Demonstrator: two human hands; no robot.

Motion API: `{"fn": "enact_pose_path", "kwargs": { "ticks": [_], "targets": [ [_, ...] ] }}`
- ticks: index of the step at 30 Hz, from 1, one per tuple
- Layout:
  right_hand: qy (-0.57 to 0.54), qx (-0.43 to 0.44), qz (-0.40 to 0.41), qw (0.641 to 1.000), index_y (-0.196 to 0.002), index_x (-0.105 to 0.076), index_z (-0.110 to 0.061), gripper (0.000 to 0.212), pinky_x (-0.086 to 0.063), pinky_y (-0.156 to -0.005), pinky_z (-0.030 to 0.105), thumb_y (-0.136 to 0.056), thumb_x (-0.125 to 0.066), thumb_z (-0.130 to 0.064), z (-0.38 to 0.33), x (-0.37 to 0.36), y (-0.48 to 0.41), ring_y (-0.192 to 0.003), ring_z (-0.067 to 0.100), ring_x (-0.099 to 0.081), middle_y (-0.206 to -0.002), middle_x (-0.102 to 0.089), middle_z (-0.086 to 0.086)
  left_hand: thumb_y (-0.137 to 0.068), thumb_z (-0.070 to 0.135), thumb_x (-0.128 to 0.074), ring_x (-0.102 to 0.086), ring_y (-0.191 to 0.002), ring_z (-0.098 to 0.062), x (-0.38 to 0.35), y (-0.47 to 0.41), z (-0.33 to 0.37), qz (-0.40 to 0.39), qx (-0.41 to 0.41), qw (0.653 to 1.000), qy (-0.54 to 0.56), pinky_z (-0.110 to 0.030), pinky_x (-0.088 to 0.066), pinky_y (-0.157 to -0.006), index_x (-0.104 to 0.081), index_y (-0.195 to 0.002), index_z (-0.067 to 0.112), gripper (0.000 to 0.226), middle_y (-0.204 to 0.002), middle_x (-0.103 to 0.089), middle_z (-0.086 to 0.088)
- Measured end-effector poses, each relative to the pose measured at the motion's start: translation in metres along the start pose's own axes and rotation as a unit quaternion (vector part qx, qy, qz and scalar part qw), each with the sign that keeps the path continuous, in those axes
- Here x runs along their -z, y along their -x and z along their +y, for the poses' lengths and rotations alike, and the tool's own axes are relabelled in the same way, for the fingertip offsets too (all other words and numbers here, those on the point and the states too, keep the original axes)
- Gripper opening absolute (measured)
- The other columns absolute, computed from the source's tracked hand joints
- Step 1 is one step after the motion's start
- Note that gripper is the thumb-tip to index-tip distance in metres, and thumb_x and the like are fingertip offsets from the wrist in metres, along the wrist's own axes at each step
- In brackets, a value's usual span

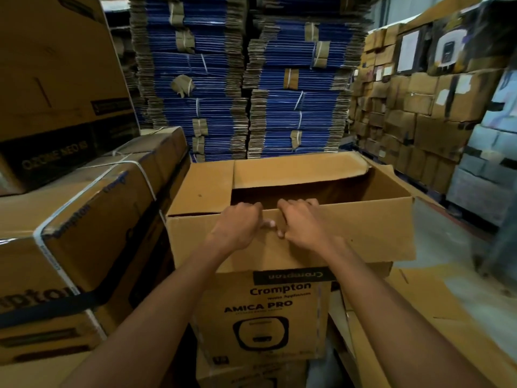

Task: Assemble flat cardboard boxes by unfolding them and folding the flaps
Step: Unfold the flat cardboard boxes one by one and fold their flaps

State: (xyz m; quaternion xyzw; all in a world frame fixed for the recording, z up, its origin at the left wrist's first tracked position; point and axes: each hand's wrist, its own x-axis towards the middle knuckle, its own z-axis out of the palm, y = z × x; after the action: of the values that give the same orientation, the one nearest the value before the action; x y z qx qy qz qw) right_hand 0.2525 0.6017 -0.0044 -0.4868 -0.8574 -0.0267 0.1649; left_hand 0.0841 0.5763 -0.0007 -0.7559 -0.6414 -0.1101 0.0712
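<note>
The open cardboard box (361, 191) sits in the middle of the view, its mouth facing up, resting on top of a printed Crompton box (268, 312) at 6 o'clock. Its near flap (363, 233) stands along the front edge. The left hand (237, 224) and the right hand (303, 224) grasp that flap side by side, almost touching: the fingers curl over its top edge into the box and the thumbs press on its outer face. At 9 o'clock of the opening a side flap (201, 191) lies folded inward, roughly level. At 12 o'clock the far flap (296, 170) leans over the opening, its right end torn and ragged.

Just beside the box, at 9 o'clock, stands a strapped carton (84, 208) bound with white bands, with larger brown cartons (56, 65) above it at 10 o'clock. Tall stacks of flattened blue boxes (201, 79) fill 12 o'clock. A wall of brown boxes (419, 113) rises at 2 o'clock. Flat cardboard sheets (419, 326) lie on the floor at 4 o'clock.
</note>
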Motion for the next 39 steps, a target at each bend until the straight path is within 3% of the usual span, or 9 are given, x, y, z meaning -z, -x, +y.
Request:
{"fn": "enact_pose_path", "kwargs": {
  "ticks": [6,11,16,20,26,30,32,35,39],
  "targets": [
    [-0.024,-0.01,0.022,0.999,-0.13,-0.053,-0.025,0.046,-0.032,-0.107,0.039,-0.089,-0.072,-0.036,0.009,-0.012,0.002,-0.117,0.016,-0.054,-0.125,-0.063,-0.002,-0.101,0.065,-0.031,-0.052,-0.133,-0.027,0.028,0.004,-0.031,0.126,0.016,0.981,-0.146,-0.045,-0.031,-0.119,-0.063,-0.125,0.016,0.063,-0.13,-0.066,-0.012],
    [-0.024,0.01,0.048,0.998,-0.129,-0.055,-0.025,0.044,-0.033,-0.103,0.036,-0.091,-0.07,-0.042,0.012,-0.017,0.005,-0.113,0.014,-0.055,-0.123,-0.064,-0.005,-0.102,0.064,-0.03,-0.035,-0.147,-0.033,0.054,0.01,-0.091,0.131,0.166,0.967,-0.14,-0.056,-0.009,-0.124,-0.049,-0.144,0.014,0.069,-0.147,-0.054,-0.014],
    [-0.015,0.018,0.019,1.0,-0.112,-0.058,-0.028,0.034,-0.039,-0.096,0.037,-0.087,-0.071,-0.048,0.007,-0.004,-0.001,-0.1,0.014,-0.061,-0.103,-0.065,-0.008,-0.09,0.08,-0.04,-0.04,-0.139,-0.046,0.027,0.018,-0.12,-0.029,0.333,0.942,0.034,-0.064,-0.033,-0.113,-0.035,-0.153,0.013,0.092,-0.155,-0.039,-0.02],
    [-0.098,-0.036,-0.045,0.994,-0.093,-0.063,-0.029,0.041,-0.046,-0.094,0.044,-0.096,-0.047,-0.066,0.003,0.013,-0.012,-0.089,0.015,-0.061,-0.092,-0.066,-0.008,-0.09,0.075,-0.049,-0.037,-0.142,-0.045,0.012,0.013,-0.105,-0.016,0.366,0.922,0.126,-0.06,-0.037,-0.113,-0.035,-0.155,0.013,0.091,-0.163,-0.026,-0.018],
    [-0.161,-0.088,-0.211,0.96,-0.119,-0.072,-0.019,0.035,-0.046,-0.098,0.04,-0.101,-0.054,-0.043,-0.003,0.023,-0.067,-0.109,0.018,-0.059,-0.124,-0.066,0.0,-0.103,0.057,-0.036,-0.037,-0.14,-0.045,0.001,0.022,-0.091,0.062,0.368,0.925,0.071,-0.063,-0.034,-0.113,-0.056,-0.138,0.012,0.061,-0.162,-0.03,-0.016],
    [-0.134,-0.126,-0.287,0.94,-0.15,-0.046,-0.021,0.059,-0.043,-0.102,0.042,-0.095,-0.065,-0.035,-0.007,0.013,-0.094,-0.132,0.028,-0.05,-0.15,-0.05,0.006,-0.102,0.057,-0.035,-0.04,-0.138,-0.043,-0.001,0.026,-0.094,0.076,0.366,0.924,0.073,-0.063,-0.037,-0.11,-0.058,-0.136,0.014,0.059,-0.16,-0.033,-0.014],
    [-0.132,-0.127,-0.25,0.951,-0.152,-0.038,-0.018,0.069,-0.043,-0.104,0.043,-0.092,-0.07,-0.032,-0.008,0.005,-0.104,-0.133,0.029,-0.049,-0.15,-0.048,0.01,-0.102,0.057,-0.036,-0.041,-0.138,-0.042,-0.004,0.028,-0.098,0.086,0.361,0.925,0.082,-0.063,-0.038,-0.109,-0.055,-0.139,0.015,0.059,-0.159,-0.035,-0.014],
    [-0.147,-0.118,-0.053,0.981,-0.143,-0.044,-0.015,0.056,-0.049,-0.102,0.047,-0.093,-0.066,-0.021,-0.01,-0.005,-0.12,-0.121,0.03,-0.056,-0.141,-0.053,0.013,-0.1,0.056,-0.036,-0.044,-0.135,-0.041,-0.01,0.031,-0.101,0.12,0.346,0.925,0.1,-0.064,-0.04,-0.107,-0.052,-0.139,0.013,0.06,-0.156,-0.04,-0.015],
    [-0.082,-0.062,0.119,0.988,-0.16,-0.021,-0.015,0.082,-0.031,-0.116,0.057,-0.09,-0.065,-0.018,-0.007,-0.002,-0.149,-0.146,0.035,-0.03,-0.165,-0.023,0.012,-0.098,0.056,-0.032,-0.042,-0.137,-0.04,-0.012,0.034,-0.1,0.132,0.341,0.924,0.112,-0.064,-0.04,-0.108,-0.046,-0.144,0.015,0.063,-0.157,-0.037,-0.014]
  ]
}}
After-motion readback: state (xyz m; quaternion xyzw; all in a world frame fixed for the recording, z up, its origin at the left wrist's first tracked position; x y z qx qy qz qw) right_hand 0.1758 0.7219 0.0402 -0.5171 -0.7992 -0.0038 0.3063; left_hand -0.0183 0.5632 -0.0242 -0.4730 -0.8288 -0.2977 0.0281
